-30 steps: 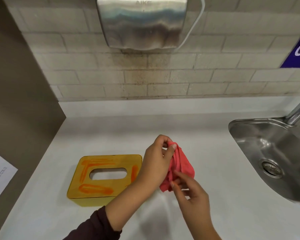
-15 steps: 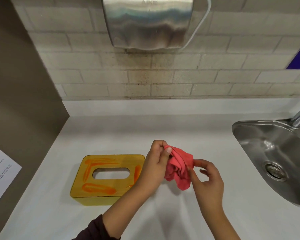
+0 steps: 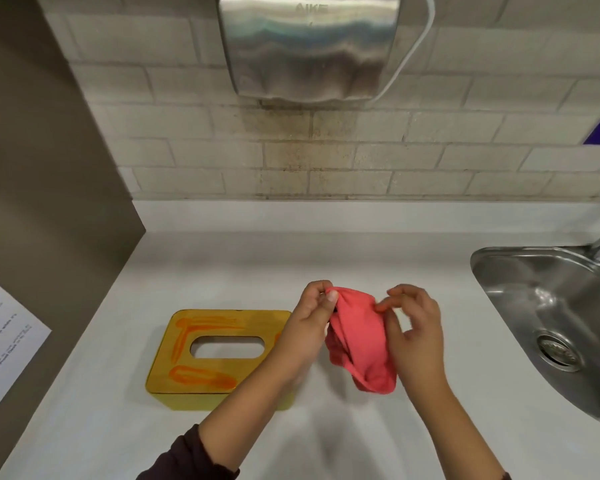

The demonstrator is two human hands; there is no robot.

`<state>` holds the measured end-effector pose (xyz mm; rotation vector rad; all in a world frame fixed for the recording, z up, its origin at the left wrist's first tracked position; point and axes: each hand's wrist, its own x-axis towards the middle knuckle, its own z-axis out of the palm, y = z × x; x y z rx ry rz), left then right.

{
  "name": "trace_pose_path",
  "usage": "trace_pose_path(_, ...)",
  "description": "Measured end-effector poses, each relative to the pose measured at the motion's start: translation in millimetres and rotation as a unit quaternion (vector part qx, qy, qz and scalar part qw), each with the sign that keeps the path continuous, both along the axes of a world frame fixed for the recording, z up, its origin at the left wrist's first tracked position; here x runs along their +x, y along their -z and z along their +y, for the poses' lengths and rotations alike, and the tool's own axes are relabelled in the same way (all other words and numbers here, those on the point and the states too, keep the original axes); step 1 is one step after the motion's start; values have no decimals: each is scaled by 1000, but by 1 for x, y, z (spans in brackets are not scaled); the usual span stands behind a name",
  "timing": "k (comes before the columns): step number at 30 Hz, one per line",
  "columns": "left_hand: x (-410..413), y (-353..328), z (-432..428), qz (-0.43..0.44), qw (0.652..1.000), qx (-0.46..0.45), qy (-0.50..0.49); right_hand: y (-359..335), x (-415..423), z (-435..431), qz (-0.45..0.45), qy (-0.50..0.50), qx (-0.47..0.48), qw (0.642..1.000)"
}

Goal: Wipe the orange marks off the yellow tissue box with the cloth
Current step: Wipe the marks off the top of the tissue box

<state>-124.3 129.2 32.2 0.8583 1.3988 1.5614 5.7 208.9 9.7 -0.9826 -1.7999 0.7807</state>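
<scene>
While cloth [image 3: 361, 344] is held above desk [image 3: 118, 427], its top is pinched by fingers [image 3: 331, 296] of left hand [image 3: 309, 327] and right hand [image 3: 416, 337]; box [image 3: 219, 355], marks [image 3: 201, 377] unwiped, is set on desk just left.

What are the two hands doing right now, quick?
The left hand pinches the cloth at its top corner.
The right hand pinches the cloth's other top edge, fingers curled.
</scene>
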Motion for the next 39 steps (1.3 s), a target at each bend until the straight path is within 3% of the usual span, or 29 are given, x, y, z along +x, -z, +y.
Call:
trace_pose_path(2, 0, -5, 3, -18, 1000, -5, 11, 6, -4, -4, -1, -37, -17, 999)
trace_pose_path(4, -1, -14, 5, -25, 999, -11, 27, 14, -2, -13, 112, -127, -160, 972)
trace_pose_path(5, -3, -19, 6, -23, 999, -14, 39, 17, 1, -16, 181, -178, -259, 932)
trace_pose_path(7, -5, -29, 9, -3, 997, -16, 69, 18, 5, -22, 297, -253, -467, 794)
trace_pose_path(8, -7, -34, 9, 8, 996, -19, 88, 15, 6, -26, 332, -289, -529, 726)
trace_pose_path(10, -11, -45, 13, 23, 991, -37, 130, 12, 7, -28, 360, -361, -568, 646)
trace_pose_path(11, -13, -49, 15, 24, 988, -42, 146, 10, 4, -30, 360, -386, -577, 624)
trace_pose_path(14, -25, -60, 19, -6, 990, -17, 140, -3, 1, -36, 365, -390, -574, 621)
trace_pose_path(17, -41, -60, 13, -103, 992, -6, 79, -2, 4, -32, 382, -378, -577, 615)
trace_pose_path(18, -45, -57, 9, -140, 988, -8, 59, -5, 4, -32, 406, -403, -579, 580)
trace_pose_path(19, -49, -51, 3, -182, 982, -16, 39, -11, 4, -35, 412, -407, -565, 588)
trace_pose_path(21, -51, -35, -8, -255, 965, -50, 26, -21, 8, -37, 361, -301, -535, 702)
trace_pose_path(24, -39, -2, -22, -298, 943, -137, 56, -2, -1, -40, 300, -314, -491, 755)
trace_pose_path(28, -16, 23, -41, -249, 940, -219, 84, 8, -10, -48, 286, -304, -498, 760)
trace_pose_path(35, -31, 15, -75, -109, 965, -222, 84, 13, -16, -44, 221, -280, -559, 748)
trace_pose_path(37, -45, 10, -93, -88, 975, -197, 55, 11, -19, -33, 197, -256, -520, 791)
trace_pose_path(39, -65, 10, -114, -40, 988, -143, -46, 4, -25, -23, 121, -255, -433, 856)
